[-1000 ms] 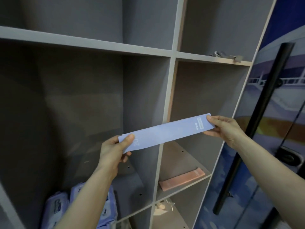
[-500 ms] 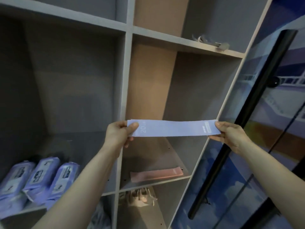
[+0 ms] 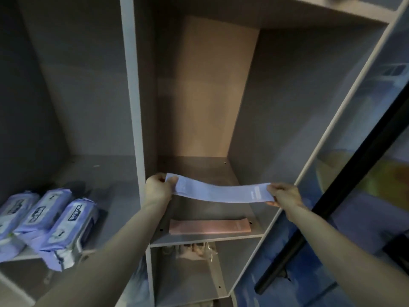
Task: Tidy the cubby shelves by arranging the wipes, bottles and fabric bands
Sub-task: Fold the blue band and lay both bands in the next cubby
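Hands at mid-frame, left hand [image 3: 157, 189] and right hand [image 3: 284, 195] each pinching an end of the sagging blue fabric band [image 3: 218, 191] above the pink band [image 3: 209, 227].

Both forearms are bare to the frame edge; no sleeves, apparently no rings in dim light.

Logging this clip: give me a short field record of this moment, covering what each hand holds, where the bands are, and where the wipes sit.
left hand: pinches the left end of the blue band
right hand: pinches the right end of the blue band
blue band: held flat in the air, sagging a little in the middle, above the right cubby's shelf
pink band: lies flat near the front edge of the same shelf
wipes packs: three in view, side by side in the left cubby
compartment below: something pale inside, too dim to identify
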Tool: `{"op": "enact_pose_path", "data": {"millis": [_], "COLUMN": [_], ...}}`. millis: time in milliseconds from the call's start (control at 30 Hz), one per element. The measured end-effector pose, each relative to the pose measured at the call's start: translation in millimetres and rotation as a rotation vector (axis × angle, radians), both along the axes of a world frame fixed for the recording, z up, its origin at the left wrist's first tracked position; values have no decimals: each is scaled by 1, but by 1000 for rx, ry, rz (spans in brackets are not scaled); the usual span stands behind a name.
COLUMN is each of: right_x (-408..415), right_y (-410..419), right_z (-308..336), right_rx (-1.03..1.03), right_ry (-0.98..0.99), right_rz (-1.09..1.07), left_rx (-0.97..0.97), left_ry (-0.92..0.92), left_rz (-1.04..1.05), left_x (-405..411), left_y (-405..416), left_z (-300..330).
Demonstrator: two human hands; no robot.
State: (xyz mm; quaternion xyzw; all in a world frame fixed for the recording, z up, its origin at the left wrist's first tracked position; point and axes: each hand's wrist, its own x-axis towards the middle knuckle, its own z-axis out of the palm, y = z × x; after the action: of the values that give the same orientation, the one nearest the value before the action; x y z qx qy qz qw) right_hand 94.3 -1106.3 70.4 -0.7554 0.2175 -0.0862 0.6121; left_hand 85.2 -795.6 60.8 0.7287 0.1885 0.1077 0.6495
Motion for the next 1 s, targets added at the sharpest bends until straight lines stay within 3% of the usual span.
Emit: {"op": "enact_pose_path", "data": {"millis": [133, 267, 600, 1000], "right_x": [39, 69, 117, 123], "right_y": [-3, -2, -7, 1], "right_z": [-50, -86, -182, -199], "right_rx": [-116, -98, -356, -670], "right_ry": [98, 188, 302, 346], "right_rz": [-58, -38, 33, 69], "left_rx": [92, 151, 143, 303], "left_ry": [110, 202, 348, 408], "left_rz": [33, 39, -33, -57], "left_x": [33, 66, 119, 129], "left_y": [-5, -7, -3, -5], "left_z": [-48, -88, -196, -217]}}
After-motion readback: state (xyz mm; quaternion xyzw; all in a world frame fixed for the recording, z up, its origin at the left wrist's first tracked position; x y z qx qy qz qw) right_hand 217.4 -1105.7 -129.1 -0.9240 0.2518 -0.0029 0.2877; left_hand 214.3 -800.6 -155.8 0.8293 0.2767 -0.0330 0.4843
